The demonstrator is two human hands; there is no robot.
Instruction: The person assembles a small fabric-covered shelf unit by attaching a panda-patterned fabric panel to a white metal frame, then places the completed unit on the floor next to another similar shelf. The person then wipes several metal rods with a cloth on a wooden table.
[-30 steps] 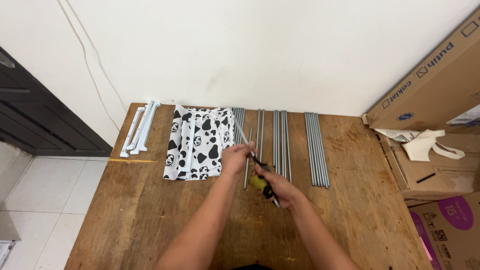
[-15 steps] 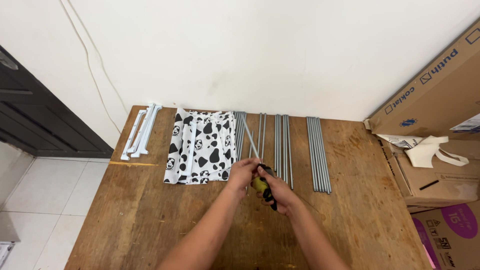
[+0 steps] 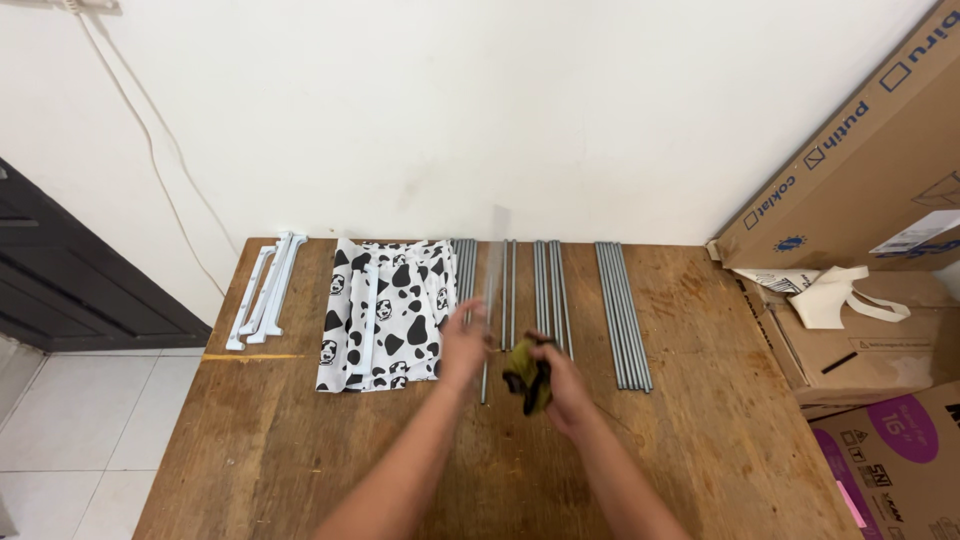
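My left hand [image 3: 465, 343] is closed around a thin grey metal rod [image 3: 493, 262], which it holds nearly upright above the wooden table [image 3: 300, 460]; the rod is blurred by motion. My right hand [image 3: 562, 385] grips a yellow-and-black handled tool [image 3: 527, 376], likely a screwdriver, just right of the rod's lower end. Beneath and beyond the hands lie groups of grey metal rods [image 3: 622, 310] set side by side. Left of my left hand a folded white cloth with black cow spots [image 3: 385, 312] lies flat on the table.
White plastic rails [image 3: 265, 290] lie at the table's back left corner. Cardboard boxes [image 3: 850, 180] stand and lean at the right, with a white cloth bag [image 3: 840, 295] on one. A dark cabinet [image 3: 60, 280] and tiled floor [image 3: 70, 420] are at the left. A white wall bounds the back.
My left hand has swung the rod from slanting low over the table up to nearly vertical. Both hands have shifted slightly toward me; the tool stays in my right hand.
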